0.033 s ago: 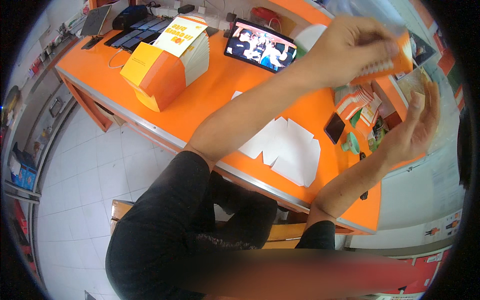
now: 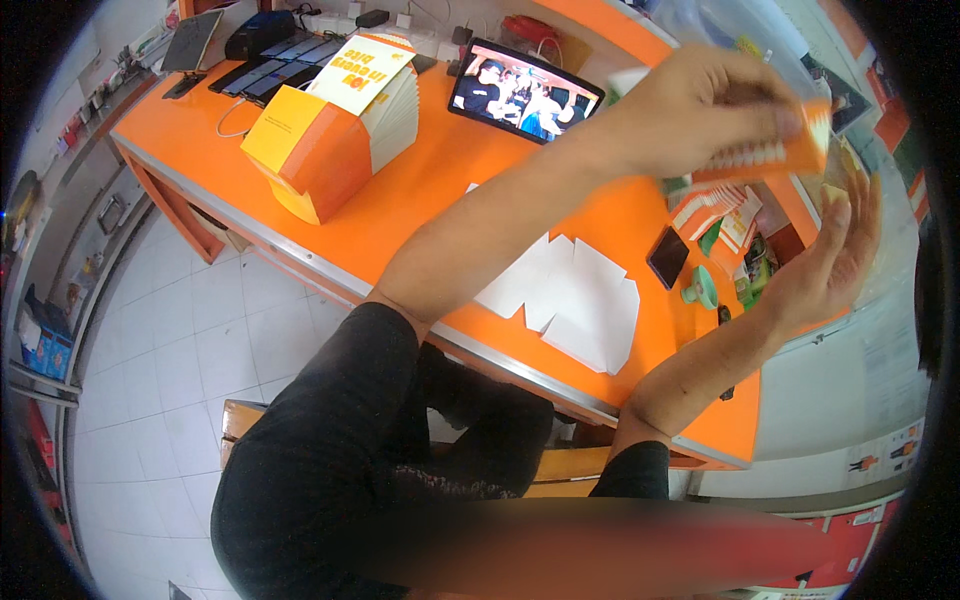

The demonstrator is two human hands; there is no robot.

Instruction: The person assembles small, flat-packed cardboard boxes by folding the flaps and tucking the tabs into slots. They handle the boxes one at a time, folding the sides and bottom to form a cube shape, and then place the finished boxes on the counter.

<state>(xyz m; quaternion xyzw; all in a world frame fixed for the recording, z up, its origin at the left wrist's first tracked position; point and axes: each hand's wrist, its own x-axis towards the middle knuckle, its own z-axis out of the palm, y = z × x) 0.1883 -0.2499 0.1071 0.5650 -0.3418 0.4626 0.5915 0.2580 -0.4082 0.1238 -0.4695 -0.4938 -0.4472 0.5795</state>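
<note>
My left hand [image 2: 715,115] is raised over the far right of the table, its fingers closed on a stack of flat cartons [image 2: 805,150]. The stack is orange with layered white edges, slightly blurred. Lower and further right, my right hand [image 2: 835,245] has its fingers stretched up and holds nothing; it is apart from the stack. Below my left forearm lies a white flat carton blank [image 2: 590,310] with notched edges. More stacked orange and white cartons [image 2: 705,207] lie beneath my left hand, partly hidden by it.
On the orange table [image 2: 450,160], a large yellow and orange carton bundle [image 2: 320,150] stands at the left. A lit tablet [image 2: 525,90] leans at the back, beside several phones [image 2: 270,75]. A dark phone [image 2: 668,257] and a green cup [image 2: 703,288] sit near my right forearm.
My left hand has shifted slightly down and to the right with the carton stack. My right hand has barely moved.
</note>
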